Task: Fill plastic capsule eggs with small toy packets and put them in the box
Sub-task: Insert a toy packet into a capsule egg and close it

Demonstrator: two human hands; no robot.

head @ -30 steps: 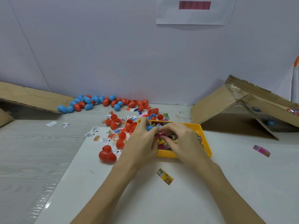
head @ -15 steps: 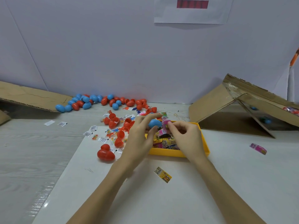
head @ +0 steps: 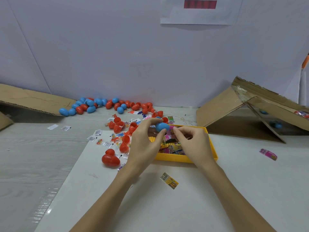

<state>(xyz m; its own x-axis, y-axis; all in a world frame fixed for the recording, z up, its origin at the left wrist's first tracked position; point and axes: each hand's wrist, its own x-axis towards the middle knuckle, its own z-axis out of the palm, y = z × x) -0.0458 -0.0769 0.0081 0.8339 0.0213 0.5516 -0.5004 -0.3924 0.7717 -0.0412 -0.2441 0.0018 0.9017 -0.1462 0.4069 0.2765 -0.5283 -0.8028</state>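
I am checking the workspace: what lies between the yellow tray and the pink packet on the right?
In the head view, only bare white table lies between the yellow tray and the pink packet.

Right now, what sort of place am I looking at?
Probably a makeshift toy-packing bench: heaped plastic eggs, a yellow tray of toy packets and an open cardboard box.

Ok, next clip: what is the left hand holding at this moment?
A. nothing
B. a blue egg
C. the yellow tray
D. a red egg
B: the left hand grips a blue egg in its fingertips above the yellow tray, while the right hand pinches a pink packet against the egg's end.
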